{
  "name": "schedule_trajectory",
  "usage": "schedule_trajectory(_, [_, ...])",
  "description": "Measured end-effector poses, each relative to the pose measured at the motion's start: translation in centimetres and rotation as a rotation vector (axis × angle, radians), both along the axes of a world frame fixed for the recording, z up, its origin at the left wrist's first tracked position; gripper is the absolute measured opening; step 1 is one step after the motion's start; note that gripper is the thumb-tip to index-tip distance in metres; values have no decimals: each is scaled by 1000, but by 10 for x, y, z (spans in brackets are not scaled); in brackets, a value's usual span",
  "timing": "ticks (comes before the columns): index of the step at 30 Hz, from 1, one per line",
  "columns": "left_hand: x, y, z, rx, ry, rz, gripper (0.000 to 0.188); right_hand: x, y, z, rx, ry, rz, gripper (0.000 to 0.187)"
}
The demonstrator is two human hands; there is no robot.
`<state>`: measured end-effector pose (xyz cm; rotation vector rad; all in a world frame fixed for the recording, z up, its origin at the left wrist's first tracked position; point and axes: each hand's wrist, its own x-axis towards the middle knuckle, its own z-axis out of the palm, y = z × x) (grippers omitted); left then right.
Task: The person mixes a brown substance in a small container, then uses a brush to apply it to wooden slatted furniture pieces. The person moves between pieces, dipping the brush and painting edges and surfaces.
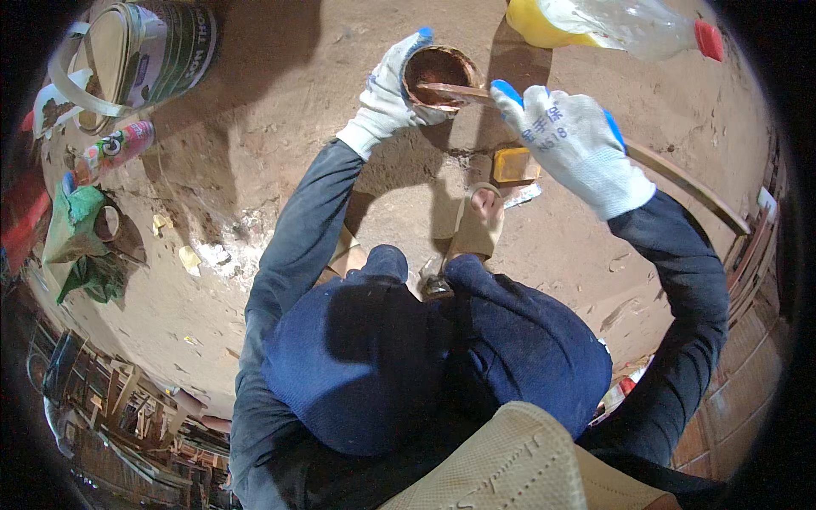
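Observation:
My left hand point(384, 95), in a white work glove with blue fingertips, is wrapped round the side of a small round tin point(469, 66). The tin's mouth faces up, and its inside is coated reddish brown. A matching glove covers my right hand point(571, 146), whose fingers are closed on a long wooden stick point(693, 185). One end of the stick reaches over the rim into the tin. Its other end runs out past my right wrist toward the far right. How deep any contents are, I cannot tell.
Below the tin lies a small yellow block point(515, 166) near my foot point(486, 204). A bottle with yellow liquid point(612, 24) lies at the top right. On the left are a large bucket point(174, 55), a pink can point(117, 151) and a green bag point(75, 225). Wood scraps point(140, 416) fill the lower left.

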<state>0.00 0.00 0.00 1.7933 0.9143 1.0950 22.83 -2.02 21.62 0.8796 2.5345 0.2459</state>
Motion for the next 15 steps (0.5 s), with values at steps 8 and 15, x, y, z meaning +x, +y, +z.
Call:
schedule_trajectory(8, [20,13,12,148,30,4,98,-14,26,10,133,-170,-1,51])
schedule_trajectory(15, [8,8,19,172,197,74,100,-6,25,9,-121,-48,-11,30])
